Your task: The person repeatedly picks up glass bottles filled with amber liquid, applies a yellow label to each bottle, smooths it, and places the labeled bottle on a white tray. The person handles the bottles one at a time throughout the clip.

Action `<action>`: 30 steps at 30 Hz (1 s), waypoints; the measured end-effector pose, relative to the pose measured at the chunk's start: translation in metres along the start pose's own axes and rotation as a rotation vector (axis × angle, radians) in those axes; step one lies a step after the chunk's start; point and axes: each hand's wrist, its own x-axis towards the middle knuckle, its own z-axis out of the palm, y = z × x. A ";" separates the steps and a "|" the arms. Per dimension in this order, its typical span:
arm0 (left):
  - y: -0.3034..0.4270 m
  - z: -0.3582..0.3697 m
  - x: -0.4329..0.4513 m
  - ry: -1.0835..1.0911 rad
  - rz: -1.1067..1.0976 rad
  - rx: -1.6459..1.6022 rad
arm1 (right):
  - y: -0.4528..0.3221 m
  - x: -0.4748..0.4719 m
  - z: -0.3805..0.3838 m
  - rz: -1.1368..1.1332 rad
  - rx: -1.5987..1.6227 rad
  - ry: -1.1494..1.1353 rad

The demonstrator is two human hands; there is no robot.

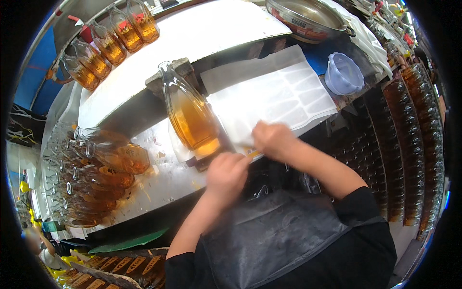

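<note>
A clear glass bottle point(191, 115) with an amber, cut-out-like base lies tilted before me, its neck propped on a dark block point(184, 68). Just beyond its base is my left hand point(228, 175), fingers curled and blurred. My right hand point(272, 141) is bunched over the near corner of a stack of white sheets point(274, 97) that carry rows of faint bottle-like shapes. Between the two hands a yellow printed strip point(251, 151) shows at the sheets' edge. Blur hides whether either hand pinches a sheet.
Many amber bottles point(104, 180) crowd the table's left side. Several more point(115, 39) stand along the white board point(202, 32). A metal basin point(310, 18) and a pale blue bucket point(343, 74) sit at the right back. Racked bottles point(397, 144) fill the right; a person point(47, 249) is far left.
</note>
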 end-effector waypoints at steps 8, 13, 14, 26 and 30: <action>-0.013 0.022 -0.013 -0.147 0.087 0.220 | 0.050 -0.003 -0.046 0.404 0.204 0.297; -0.018 0.021 -0.017 -0.199 0.115 0.249 | 0.128 -0.024 -0.084 0.924 -0.260 0.574; -0.019 0.020 -0.017 -0.202 0.115 0.234 | 0.144 -0.031 -0.084 0.993 -0.275 0.444; -0.022 0.020 -0.018 -0.247 0.112 0.236 | 0.095 0.028 0.006 0.755 0.031 -0.171; -0.024 0.022 -0.021 -0.223 0.136 0.251 | 0.125 0.040 -0.024 0.663 -0.162 -0.112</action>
